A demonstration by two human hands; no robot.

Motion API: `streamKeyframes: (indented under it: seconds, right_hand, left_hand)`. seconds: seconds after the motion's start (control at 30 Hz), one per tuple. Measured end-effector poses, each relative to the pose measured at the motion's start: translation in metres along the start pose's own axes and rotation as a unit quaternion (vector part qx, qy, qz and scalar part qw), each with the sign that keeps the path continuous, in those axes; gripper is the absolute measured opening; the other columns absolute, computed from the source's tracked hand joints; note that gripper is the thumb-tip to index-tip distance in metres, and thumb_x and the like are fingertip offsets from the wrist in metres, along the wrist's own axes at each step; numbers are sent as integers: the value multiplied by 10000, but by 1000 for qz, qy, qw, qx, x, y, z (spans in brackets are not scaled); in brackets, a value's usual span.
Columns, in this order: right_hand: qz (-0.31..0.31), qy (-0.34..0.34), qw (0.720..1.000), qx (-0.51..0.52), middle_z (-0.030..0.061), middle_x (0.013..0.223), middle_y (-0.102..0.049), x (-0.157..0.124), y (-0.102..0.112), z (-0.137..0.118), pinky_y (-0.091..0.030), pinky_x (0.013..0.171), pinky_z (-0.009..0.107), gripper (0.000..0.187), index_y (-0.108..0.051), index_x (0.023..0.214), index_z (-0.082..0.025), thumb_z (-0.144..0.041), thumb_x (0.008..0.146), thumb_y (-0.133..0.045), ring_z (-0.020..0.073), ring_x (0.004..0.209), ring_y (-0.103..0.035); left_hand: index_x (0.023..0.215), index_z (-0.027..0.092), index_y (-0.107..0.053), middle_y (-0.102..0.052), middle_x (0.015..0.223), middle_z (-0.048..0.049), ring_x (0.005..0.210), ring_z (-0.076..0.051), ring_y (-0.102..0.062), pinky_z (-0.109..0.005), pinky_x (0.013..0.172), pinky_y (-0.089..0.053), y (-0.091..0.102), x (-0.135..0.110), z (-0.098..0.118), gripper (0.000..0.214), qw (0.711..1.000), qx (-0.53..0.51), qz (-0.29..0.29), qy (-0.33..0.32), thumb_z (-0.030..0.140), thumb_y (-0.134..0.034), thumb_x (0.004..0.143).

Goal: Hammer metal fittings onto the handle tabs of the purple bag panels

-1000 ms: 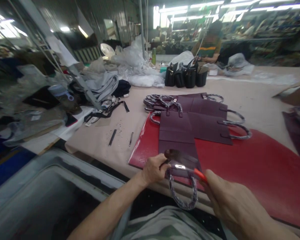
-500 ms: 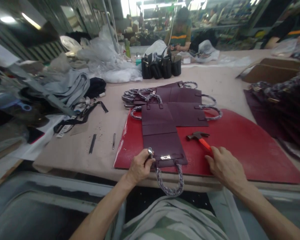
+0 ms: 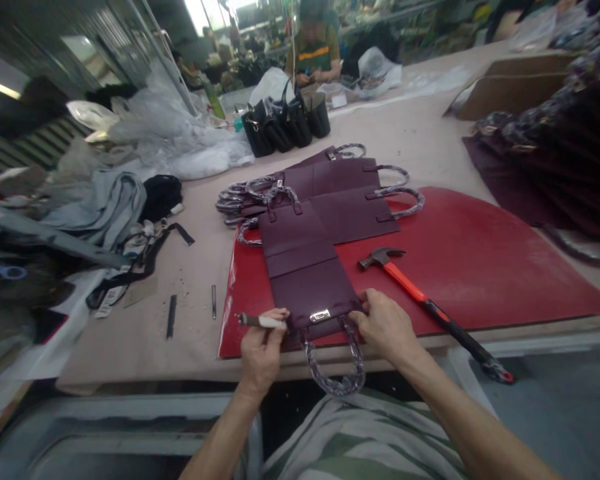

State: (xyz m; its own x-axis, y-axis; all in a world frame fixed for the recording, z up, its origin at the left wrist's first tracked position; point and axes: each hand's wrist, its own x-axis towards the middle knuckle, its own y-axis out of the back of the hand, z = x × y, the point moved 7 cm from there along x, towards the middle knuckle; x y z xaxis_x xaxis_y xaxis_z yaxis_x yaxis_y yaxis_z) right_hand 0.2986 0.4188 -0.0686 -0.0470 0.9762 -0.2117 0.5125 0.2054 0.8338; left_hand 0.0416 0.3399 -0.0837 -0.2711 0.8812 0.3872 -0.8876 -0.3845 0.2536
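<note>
A dark purple leather bag panel [image 3: 305, 267] lies on a red mat [image 3: 480, 260] at the table's near edge. It has a metal clasp [image 3: 320, 315] and a wrapped handle [image 3: 337, 363] hanging over the edge. My left hand [image 3: 261, 347] is closed on a small metal punch tool [image 3: 253, 321] at the panel's left corner. My right hand [image 3: 384, 323] pinches the panel's near right corner. A hammer [image 3: 420, 297] with an orange and black handle lies on the mat just right of my right hand.
More purple panels [image 3: 340, 193] with wrapped handles are stacked behind. Two small dark tools [image 3: 171, 315] lie on the beige table at left, near straps and cloth. Black bags [image 3: 285, 123] stand at the back. A person sits beyond them. Dark bags [image 3: 555, 153] pile at right.
My right hand let go of the hammer, which now lies on the mat, and moved left onto the panel's corner. My left hand shifted slightly, the tool now pointing left.
</note>
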Motion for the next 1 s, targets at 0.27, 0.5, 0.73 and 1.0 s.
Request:
streamKeyframes:
  seconds: [0.27, 0.5, 0.73, 1.0]
  right_hand:
    - [-11, 13, 981, 192, -2, 722, -570, 2, 1, 1, -333, 659, 302, 120, -500, 763, -213, -150, 718, -592, 174, 707, -520]
    - [-123, -53, 872, 472, -1, 714, -577, -13, -26, -1, -482, 560, 306, 332, -474, 860, -229, -467, 699, -638, 166, 577, -565]
    - [-223, -73, 790, 566, 39, 688, -610, -15, -35, -13, -421, 491, 225, 426, -655, 791, -138, -448, 568, -843, 124, 569, -527]
    - [-192, -54, 792, 577, -6, 609, -548, -9, -43, -12, -286, 469, 224, 293, -660, 714, -149, -377, 607, -811, 96, 526, -412]
  left_hand:
    - [1005, 140, -720, -755, 1037, -101, 971, -219, -735, -357, 941, -577, -34, 28, 0, 314, 963, -205, -2, 176, 424, -738, 872]
    - [1005, 163, -746, -764, 1047, -89, 948, -200, -715, -279, 800, -578, -82, 44, 25, 252, 972, -151, -84, 157, 383, -676, 904]
    - [1035, 163, -747, -760, 1078, -98, 975, -210, -718, -272, 796, -581, -81, 42, 13, 302, 964, -176, -102, 173, 432, -684, 913]
    - [1048, 177, -750, -762, 1079, -85, 962, -203, -719, -332, 930, -570, -81, 41, 11, 286, 960, -203, -104, 165, 427, -683, 926]
